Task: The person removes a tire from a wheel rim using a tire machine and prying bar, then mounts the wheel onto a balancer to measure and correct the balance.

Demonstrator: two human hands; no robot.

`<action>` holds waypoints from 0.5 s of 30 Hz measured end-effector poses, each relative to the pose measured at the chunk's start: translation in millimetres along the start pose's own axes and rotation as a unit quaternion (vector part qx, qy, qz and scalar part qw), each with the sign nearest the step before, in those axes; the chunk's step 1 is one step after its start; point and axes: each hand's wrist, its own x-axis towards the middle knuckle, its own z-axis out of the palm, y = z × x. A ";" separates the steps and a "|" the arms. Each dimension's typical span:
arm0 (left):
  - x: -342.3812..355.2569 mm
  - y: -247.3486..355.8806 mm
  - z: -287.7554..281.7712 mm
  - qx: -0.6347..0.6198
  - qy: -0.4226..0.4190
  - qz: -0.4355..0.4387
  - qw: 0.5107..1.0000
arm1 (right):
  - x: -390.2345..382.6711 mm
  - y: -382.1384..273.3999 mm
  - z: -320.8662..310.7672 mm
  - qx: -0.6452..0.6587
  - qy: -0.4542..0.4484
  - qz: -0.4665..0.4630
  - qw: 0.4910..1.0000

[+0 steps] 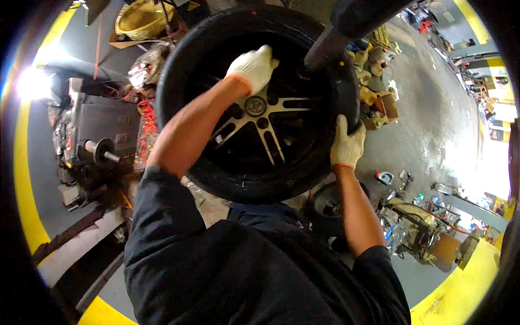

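Tire (246, 188), broad and black, around a dark wheel (255, 106) (silver-spoked).

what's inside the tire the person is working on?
Inside the tire: a silver-spoked wheel. The gloved left grip and forearm cover part of its upper-left area. Beyond the spokes it's too dark to make out much.
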 end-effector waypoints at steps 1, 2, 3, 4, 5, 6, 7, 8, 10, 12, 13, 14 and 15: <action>-33.4 -19.9 -12.3 0.010 0.065 -0.008 0.998 | -0.3 2.0 1.9 -0.016 0.005 -0.006 1.000; -65.0 -38.1 -23.1 0.021 0.128 -0.013 0.992 | 0.3 5.7 3.2 -0.033 0.006 -0.008 0.999; -103.7 -43.0 -45.3 0.022 0.274 -0.041 0.961 | 0.3 4.8 5.1 -0.036 0.017 -0.004 0.999; -141.2 -57.1 -63.6 -0.123 0.312 -0.140 0.932 | -0.5 2.4 5.7 -0.040 0.030 -0.002 0.999; -177.8 -79.8 -70.9 -0.128 0.387 -0.230 0.884 | -2.2 -2.8 -0.4 -0.039 0.012 -0.002 0.999; -212.0 -126.7 -64.3 -0.066 0.457 -0.215 0.861 | -3.9 -7.6 -5.8 -0.036 -0.008 0.000 0.999; -248.0 -156.0 -55.8 0.041 0.399 -0.326 0.856 | -1.9 -2.9 -4.9 -0.036 0.002 -0.003 0.999; -292.4 -189.3 -32.2 0.176 0.384 -0.318 0.849 | -0.3 1.5 -0.5 -0.036 0.010 -0.011 0.999; -365.8 -224.7 22.4 0.028 0.383 -0.422 0.821 | -2.0 -0.7 2.4 -0.032 0.025 -0.021 0.999; -418.8 -204.7 53.4 -0.111 0.337 -0.529 0.771 | 1.2 5.4 5.3 -0.033 0.034 -0.030 0.998; -442.1 -202.1 70.8 -0.190 0.308 -0.583 0.728 | 0.4 7.1 6.0 -0.034 0.034 -0.034 0.998; -463.3 -202.8 95.3 -0.162 0.266 -0.603 0.735 | -0.5 10.8 4.1 -0.042 0.023 -0.035 0.998; -474.4 -204.8 115.2 -0.134 0.224 -0.620 0.740 | 0.7 13.5 2.0 -0.049 0.012 -0.036 0.998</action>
